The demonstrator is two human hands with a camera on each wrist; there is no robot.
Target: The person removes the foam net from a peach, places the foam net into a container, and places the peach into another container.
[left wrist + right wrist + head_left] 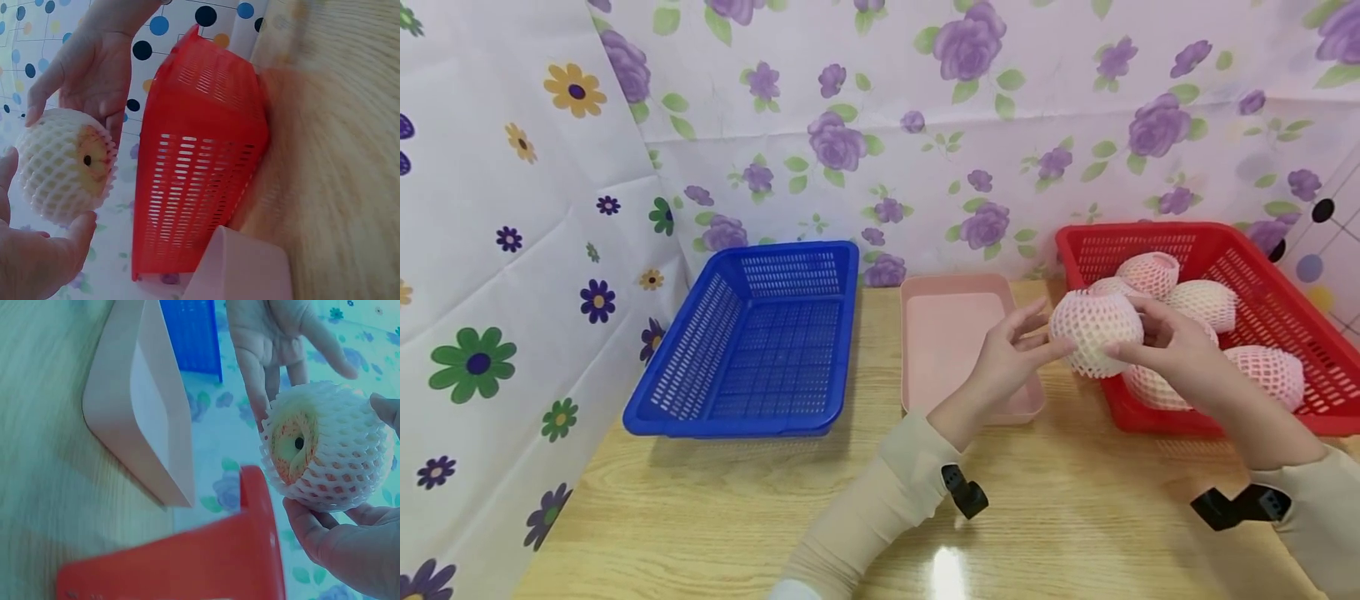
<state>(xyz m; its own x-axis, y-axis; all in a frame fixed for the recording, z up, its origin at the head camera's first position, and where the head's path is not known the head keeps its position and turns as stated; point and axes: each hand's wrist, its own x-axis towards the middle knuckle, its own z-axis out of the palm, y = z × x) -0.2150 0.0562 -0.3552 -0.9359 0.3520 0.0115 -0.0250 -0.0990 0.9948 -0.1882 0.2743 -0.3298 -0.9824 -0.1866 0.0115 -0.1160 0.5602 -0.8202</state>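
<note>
An apple [1097, 333] in a white foam net is held up in front of the red basket's near left side. Its yellow, red-streaked end with a dark hollow shows through the net's opening in both wrist views. My right hand [1183, 354] grips it, thumb on the near side and fingers at its right and back. My left hand [1007, 354] is at its left side, fingers extended beside it. In the right wrist view the left thumb stands apart from the net. More net-wrapped fruits [1202, 304] lie in the red basket [1285, 287].
A blue basket [842, 367] with slotted walls stands at the left of the wooden table [1037, 517]. Between the baskets sits a shallow pink tray [947, 321], with my left forearm reaching over its front. A flowered cloth [925, 167] hangs behind.
</note>
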